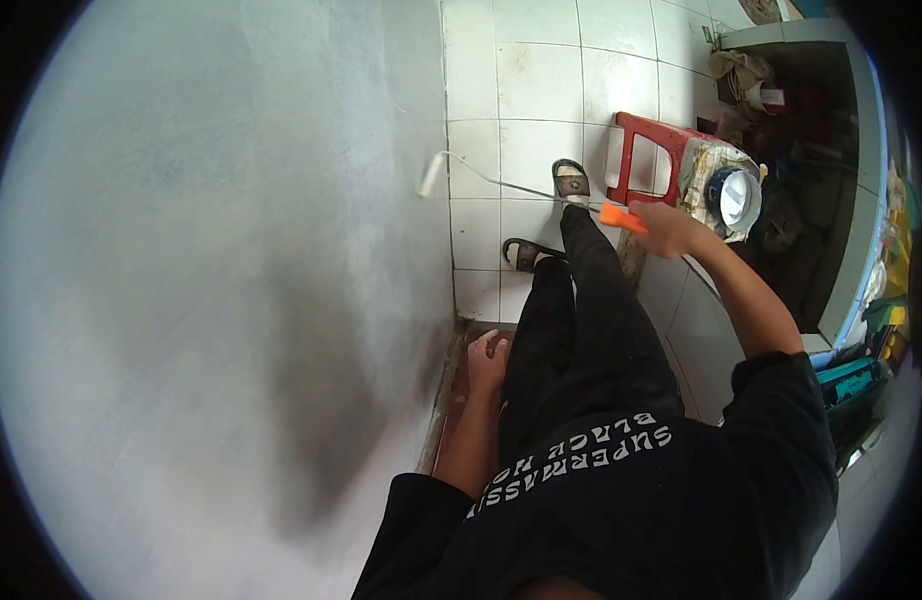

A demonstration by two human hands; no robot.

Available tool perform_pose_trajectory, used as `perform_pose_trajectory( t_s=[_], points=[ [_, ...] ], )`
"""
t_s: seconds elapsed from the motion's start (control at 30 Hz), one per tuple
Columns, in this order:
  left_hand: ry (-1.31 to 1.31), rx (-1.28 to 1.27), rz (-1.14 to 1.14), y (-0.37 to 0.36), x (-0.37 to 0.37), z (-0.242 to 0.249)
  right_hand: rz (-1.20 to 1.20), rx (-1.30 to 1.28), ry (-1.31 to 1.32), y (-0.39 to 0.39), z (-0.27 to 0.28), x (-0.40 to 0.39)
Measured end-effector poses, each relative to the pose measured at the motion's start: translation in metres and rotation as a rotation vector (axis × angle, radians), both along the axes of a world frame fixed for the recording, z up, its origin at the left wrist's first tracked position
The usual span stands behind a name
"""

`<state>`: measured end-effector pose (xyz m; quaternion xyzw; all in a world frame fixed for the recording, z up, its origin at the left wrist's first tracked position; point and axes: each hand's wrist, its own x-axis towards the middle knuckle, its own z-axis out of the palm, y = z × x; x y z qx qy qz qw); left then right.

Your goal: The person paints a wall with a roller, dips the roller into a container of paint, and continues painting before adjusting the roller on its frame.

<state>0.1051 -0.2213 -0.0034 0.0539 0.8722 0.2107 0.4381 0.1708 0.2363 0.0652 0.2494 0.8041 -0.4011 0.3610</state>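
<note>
My right hand (666, 230) is wrapped around the orange handle of a paint roller (432, 175). Its thin metal rod reaches leftward past my feet, and the small white roller head is right at the wall (231, 200). The wall surface is pale grey-blue with uneven whitish patches. My left hand (488, 362) hangs low beside my leg near the wall's base, fingers loosely curled with a gap to the thumb and nothing seen in them.
A red plastic stool (626, 150) stands ahead to the right, bearing a paint can (736, 198) on paint-stained material. Beyond is a tiled counter with a dark recess (791, 240) full of clutter. White floor tiles (541, 85) lie under my sandals.
</note>
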Motion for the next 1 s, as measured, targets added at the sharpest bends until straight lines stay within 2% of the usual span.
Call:
perform_pose_trajectory(
  t_s=[0.07,0.13,0.27,0.33,0.4,0.47,0.57,0.7,0.8,0.93,0.97,1.0],
  points=[
    [0.029,0.033,0.019,0.002,0.000,0.001,0.024,0.029,0.036,-0.004,-0.040,-0.010],
    [0.054,0.062,0.033,0.000,-0.001,0.009,-0.037,0.072,-0.171,-0.012,-0.062,-0.036],
    [0.000,-0.003,0.044,-0.006,-0.005,0.010,-0.006,0.168,-0.053,-0.022,-0.132,-0.073],
    [-0.047,-0.053,0.060,-0.006,-0.005,0.015,0.011,0.018,-0.247,-0.018,-0.173,-0.103],
    [-0.040,-0.139,0.054,0.007,-0.008,0.030,-0.036,0.002,-0.280,-0.021,-0.180,-0.136],
    [-0.051,-0.128,0.072,0.002,-0.003,0.023,-0.091,-0.006,-0.309,-0.019,-0.191,-0.158],
    [-0.041,-0.104,0.082,0.015,-0.001,0.027,-0.147,0.072,-0.180,-0.026,-0.209,-0.174],
    [-0.006,-0.058,0.044,0.042,0.000,0.029,-0.121,0.051,-0.119,-0.012,-0.186,-0.189],
    [0.051,-0.004,0.003,0.054,-0.003,0.023,-0.096,0.007,-0.050,0.009,-0.141,-0.175],
    [0.017,0.013,0.084,0.077,-0.012,0.033,-0.049,-0.068,0.036,0.055,0.015,-0.115],
    [0.041,0.042,0.082,0.078,-0.015,0.035,-0.070,-0.098,0.025,0.062,0.077,-0.105],
    [0.067,0.073,0.080,0.078,-0.018,0.034,-0.071,-0.122,0.053,0.071,0.114,-0.091]
  ],
)
